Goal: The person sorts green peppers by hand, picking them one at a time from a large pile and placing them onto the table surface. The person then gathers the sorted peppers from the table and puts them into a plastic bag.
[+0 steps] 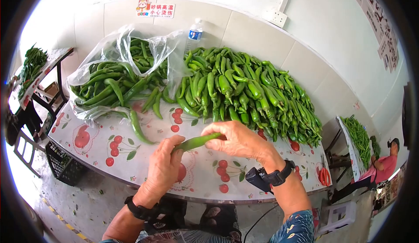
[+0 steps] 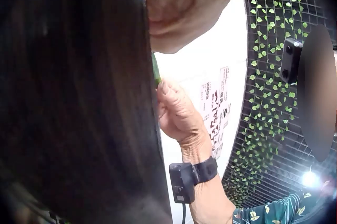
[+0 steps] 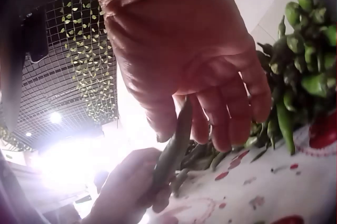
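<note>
A long green pepper [image 1: 194, 143] is held between both hands above the front of the table. My left hand [image 1: 161, 164] pinches its left end between thumb and fingers. At the other end, my right hand [image 1: 238, 140] grips the pepper with thumb and index finger, covering its tip. The right wrist view shows the same pepper [image 3: 174, 150] running from the right palm down to the left hand [image 3: 129, 187]. Only a bit of green shows by the right fingertips in the left wrist view, where a dark band hides much. Just behind the hands lies a large heap of green peppers [image 1: 244, 90].
A clear plastic bag [image 1: 174, 64] of green peppers sits at the table's back left, one loose pepper [image 1: 139, 127] before it. A water bottle [image 1: 195, 33] stands by the wall. A black crate [image 1: 65, 164] is on the floor at left. A person in pink [image 1: 384, 164] is at far right.
</note>
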### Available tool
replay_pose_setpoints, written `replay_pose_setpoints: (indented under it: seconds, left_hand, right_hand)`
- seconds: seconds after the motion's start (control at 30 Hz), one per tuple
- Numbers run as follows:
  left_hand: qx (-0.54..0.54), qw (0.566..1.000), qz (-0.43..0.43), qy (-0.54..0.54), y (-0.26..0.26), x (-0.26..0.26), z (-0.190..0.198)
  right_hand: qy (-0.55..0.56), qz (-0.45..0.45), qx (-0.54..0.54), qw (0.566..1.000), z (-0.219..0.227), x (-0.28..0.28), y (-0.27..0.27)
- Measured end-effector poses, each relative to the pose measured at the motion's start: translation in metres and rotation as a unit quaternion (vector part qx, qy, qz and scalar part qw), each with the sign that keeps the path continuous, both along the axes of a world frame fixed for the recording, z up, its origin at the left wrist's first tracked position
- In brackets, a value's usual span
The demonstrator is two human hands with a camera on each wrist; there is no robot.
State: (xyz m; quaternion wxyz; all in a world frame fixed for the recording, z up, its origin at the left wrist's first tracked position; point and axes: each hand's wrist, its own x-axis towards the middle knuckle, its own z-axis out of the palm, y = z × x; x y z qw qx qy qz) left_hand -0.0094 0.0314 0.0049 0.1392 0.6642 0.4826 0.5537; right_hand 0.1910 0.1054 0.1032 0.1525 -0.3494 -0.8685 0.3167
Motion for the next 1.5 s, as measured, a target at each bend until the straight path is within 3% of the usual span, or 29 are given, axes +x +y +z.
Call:
replay_pose_setpoints:
  seconds: [0.1, 0.2, 0.33, 0.47, 0.57, 0.63, 0.7, 0.8, 0.93, 1.03, 1.13, 1.2, 1.27, 1.4, 1.5]
  left_hand:
    - [-0.108, 0.991, -0.082, 0.009, -0.001, 0.002, -0.001]
    - [-0.115, 0.99, -0.08, 0.004, -0.001, 0.003, -0.004]
    - [-0.15, 0.984, -0.092, -0.03, -0.003, 0.0, 0.0]
    - [-0.12, 0.989, -0.085, -0.027, -0.003, 0.0, 0.001]
    - [-0.124, 0.989, -0.083, -0.019, -0.001, 0.003, 0.0]
    - [-0.094, 0.991, -0.095, 0.026, -0.001, 0.003, -0.006]
    - [-0.008, 0.987, -0.114, 0.114, 0.004, 0.002, -0.013]
    - [-0.006, 0.985, -0.121, 0.126, 0.003, 0.002, -0.008]
    - [-0.004, 0.984, -0.123, 0.13, 0.004, 0.003, -0.009]
    - [-0.007, 0.983, -0.128, 0.129, 0.005, 0.002, -0.008]
    - [-0.01, 0.983, -0.136, 0.126, 0.004, 0.003, -0.009]
    - [0.003, 0.983, -0.135, 0.124, 0.006, 0.003, -0.012]
    - [0.003, 0.982, -0.137, 0.132, 0.009, 0.002, -0.017]
    - [-0.016, 0.978, -0.15, 0.141, 0.006, -0.001, -0.012]
    - [-0.033, 0.97, -0.188, 0.149, -0.005, -0.015, 0.002]
  right_hand:
    - [0.103, -0.047, -0.076, 0.991, 0.006, -0.003, -0.01]
    - [0.181, -0.025, -0.173, 0.968, -0.013, -0.01, -0.008]
    - [0.18, -0.017, -0.193, 0.964, -0.036, -0.024, -0.017]
    - [0.114, -0.031, -0.089, 0.989, -0.037, -0.022, -0.024]
    - [0.259, -0.056, 0.026, 0.964, -0.046, -0.011, -0.008]
    - [0.33, -0.193, 0.003, 0.924, 0.011, 0.011, 0.005]
    - [0.272, -0.276, 0.113, 0.915, 0.031, 0.041, 0.031]
    - [0.244, -0.379, 0.176, 0.876, 0.048, 0.081, 0.074]
    - [-0.032, -0.479, 0.264, 0.837, 0.044, 0.126, 0.13]
    - [-0.006, -0.475, 0.173, 0.863, 0.034, 0.13, 0.134]
    - [0.008, -0.404, 0.21, 0.89, 0.031, 0.134, 0.126]
    - [0.023, -0.387, 0.259, 0.885, 0.034, 0.12, 0.107]
    - [0.092, -0.307, 0.279, 0.905, 0.036, 0.093, 0.08]
    - [0.061, -0.142, 0.042, 0.987, 0.032, 0.045, 0.001]
    - [-0.031, -0.061, 0.045, 0.997, 0.019, 0.043, -0.055]
